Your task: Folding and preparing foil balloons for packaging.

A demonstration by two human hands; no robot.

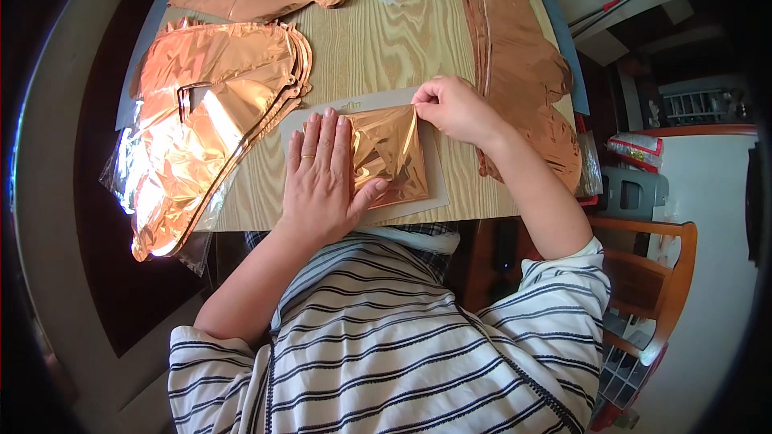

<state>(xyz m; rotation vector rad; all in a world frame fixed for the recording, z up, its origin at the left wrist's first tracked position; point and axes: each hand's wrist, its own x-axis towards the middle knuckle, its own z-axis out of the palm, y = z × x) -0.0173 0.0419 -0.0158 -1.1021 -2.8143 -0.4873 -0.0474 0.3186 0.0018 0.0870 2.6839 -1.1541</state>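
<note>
On the table (386, 56), right fingers (435, 87) pinch copper foil (394, 145).

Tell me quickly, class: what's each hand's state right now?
Left hand: open, palm down on the folded copper-coloured foil.
Right hand: closed, pinching the foil's far right corner.

Foil packet (394, 149), ctr, is looking glossy & crinkled; foil stack (237, 112), upper L, is shining metallic; wood-grain desk (394, 48) is looking smooth, fairly matt.
</note>
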